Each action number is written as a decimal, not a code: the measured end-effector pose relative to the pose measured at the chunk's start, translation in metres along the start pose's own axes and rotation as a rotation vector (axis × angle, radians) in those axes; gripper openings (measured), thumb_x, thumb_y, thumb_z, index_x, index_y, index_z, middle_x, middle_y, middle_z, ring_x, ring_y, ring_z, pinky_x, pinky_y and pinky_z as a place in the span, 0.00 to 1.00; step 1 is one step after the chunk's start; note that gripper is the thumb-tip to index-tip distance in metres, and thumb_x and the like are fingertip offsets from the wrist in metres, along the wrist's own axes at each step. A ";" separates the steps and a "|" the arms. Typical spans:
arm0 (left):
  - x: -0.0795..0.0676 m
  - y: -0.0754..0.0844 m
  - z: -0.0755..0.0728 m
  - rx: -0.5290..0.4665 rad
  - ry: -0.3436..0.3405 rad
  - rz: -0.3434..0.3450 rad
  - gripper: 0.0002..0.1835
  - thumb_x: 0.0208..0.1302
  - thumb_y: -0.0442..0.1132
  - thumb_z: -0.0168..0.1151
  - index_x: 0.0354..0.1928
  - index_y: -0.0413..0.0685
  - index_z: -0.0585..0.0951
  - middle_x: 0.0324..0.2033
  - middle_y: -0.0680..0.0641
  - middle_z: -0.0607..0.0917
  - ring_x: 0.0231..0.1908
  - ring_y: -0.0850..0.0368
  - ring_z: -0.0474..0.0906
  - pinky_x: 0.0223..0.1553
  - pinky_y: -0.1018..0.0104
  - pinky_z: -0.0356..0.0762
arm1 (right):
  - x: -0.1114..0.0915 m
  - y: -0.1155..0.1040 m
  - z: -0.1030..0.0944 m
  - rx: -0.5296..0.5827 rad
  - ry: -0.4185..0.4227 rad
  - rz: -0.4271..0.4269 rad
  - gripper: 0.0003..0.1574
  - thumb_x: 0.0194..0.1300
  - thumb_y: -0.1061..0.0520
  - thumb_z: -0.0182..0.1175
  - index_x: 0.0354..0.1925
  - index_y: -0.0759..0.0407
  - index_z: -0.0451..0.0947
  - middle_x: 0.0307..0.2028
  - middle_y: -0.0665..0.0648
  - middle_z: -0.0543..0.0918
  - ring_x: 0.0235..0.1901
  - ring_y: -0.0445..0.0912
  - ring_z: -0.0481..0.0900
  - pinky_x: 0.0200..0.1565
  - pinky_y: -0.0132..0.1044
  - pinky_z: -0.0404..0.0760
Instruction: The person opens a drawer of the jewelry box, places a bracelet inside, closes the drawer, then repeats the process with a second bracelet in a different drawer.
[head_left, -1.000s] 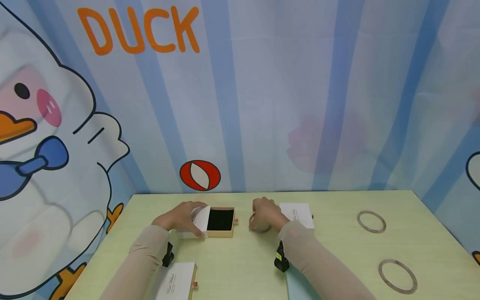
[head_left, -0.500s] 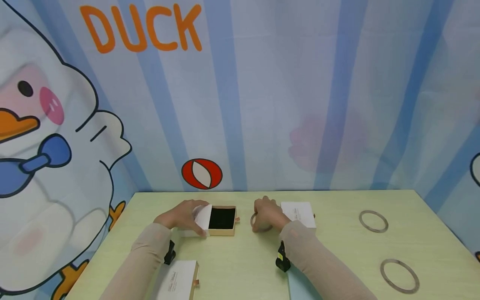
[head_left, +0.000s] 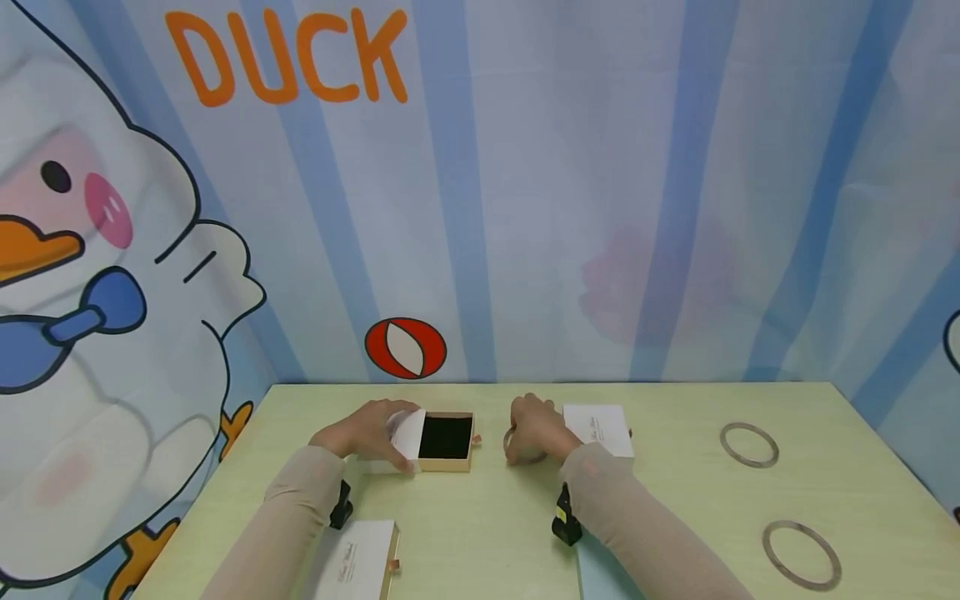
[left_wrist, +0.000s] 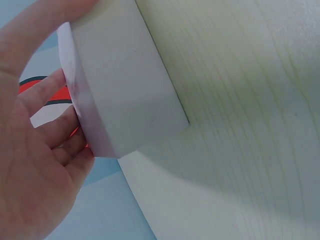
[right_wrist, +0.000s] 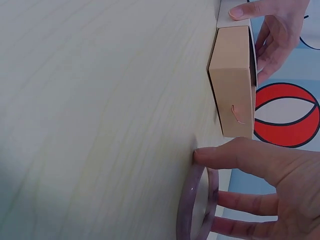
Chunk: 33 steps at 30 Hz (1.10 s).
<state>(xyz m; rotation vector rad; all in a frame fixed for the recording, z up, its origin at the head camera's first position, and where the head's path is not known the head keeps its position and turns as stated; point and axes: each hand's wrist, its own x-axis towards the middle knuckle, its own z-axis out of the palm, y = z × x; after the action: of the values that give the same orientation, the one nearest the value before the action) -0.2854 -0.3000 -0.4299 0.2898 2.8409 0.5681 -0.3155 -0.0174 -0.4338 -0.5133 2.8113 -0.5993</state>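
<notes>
On the table's left half lies a white slide-out box (head_left: 407, 433), its tan drawer (head_left: 467, 450) pulled partway out to the right, showing a black lining (head_left: 444, 437). My left hand (head_left: 367, 435) grips the white sleeve of that box, thumb on the near side and fingers over the far side. To the right of the drawer, my right hand (head_left: 536, 432) pinches a purplish-grey bangle (right_wrist: 186, 212); in the right wrist view the thumb presses its rim and the fingers lie along its other side. The bangle is tilted, close over the table, and partly hidden by the hand.
Another white box (head_left: 600, 425) lies just right of my right hand. A third white box (head_left: 352, 558) is near the front left. Two more bangles (head_left: 750, 444) lie at the right. Under my right forearm shows a pale blue flat item (head_left: 603, 571).
The head view has shifted slightly. A little less of the bangle shows past my right hand than a second ago. My left hand keeps its hold on the box, and the drawer has not moved.
</notes>
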 end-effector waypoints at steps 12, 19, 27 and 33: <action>-0.002 0.004 -0.001 -0.023 -0.005 -0.014 0.53 0.37 0.47 0.86 0.69 0.50 0.72 0.68 0.41 0.70 0.62 0.41 0.67 0.60 0.37 0.68 | 0.001 0.001 0.001 0.039 -0.006 -0.002 0.21 0.39 0.63 0.76 0.34 0.62 0.79 0.36 0.58 0.73 0.37 0.56 0.68 0.34 0.48 0.75; -0.001 0.005 -0.001 -0.022 -0.001 -0.016 0.53 0.36 0.48 0.86 0.69 0.50 0.72 0.67 0.41 0.70 0.61 0.41 0.67 0.60 0.36 0.68 | 0.001 -0.001 -0.005 0.058 0.003 -0.011 0.08 0.46 0.65 0.68 0.25 0.62 0.77 0.35 0.59 0.71 0.34 0.54 0.63 0.30 0.45 0.64; 0.001 0.001 0.001 -0.018 0.007 -0.010 0.53 0.35 0.48 0.87 0.69 0.51 0.72 0.67 0.42 0.71 0.61 0.42 0.67 0.60 0.36 0.68 | 0.008 -0.001 -0.009 0.076 0.026 0.005 0.19 0.39 0.61 0.77 0.33 0.62 0.83 0.36 0.57 0.77 0.37 0.55 0.70 0.38 0.55 0.76; 0.001 0.002 0.000 -0.017 0.008 0.005 0.52 0.35 0.48 0.87 0.68 0.50 0.73 0.66 0.41 0.72 0.60 0.42 0.68 0.59 0.37 0.69 | 0.010 -0.001 -0.015 0.058 0.042 -0.047 0.19 0.41 0.58 0.79 0.34 0.63 0.85 0.36 0.55 0.83 0.38 0.54 0.75 0.40 0.51 0.78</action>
<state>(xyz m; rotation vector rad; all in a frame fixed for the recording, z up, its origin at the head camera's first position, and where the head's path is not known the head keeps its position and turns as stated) -0.2860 -0.2979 -0.4292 0.2929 2.8426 0.5955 -0.3283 -0.0173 -0.4216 -0.5636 2.8189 -0.7074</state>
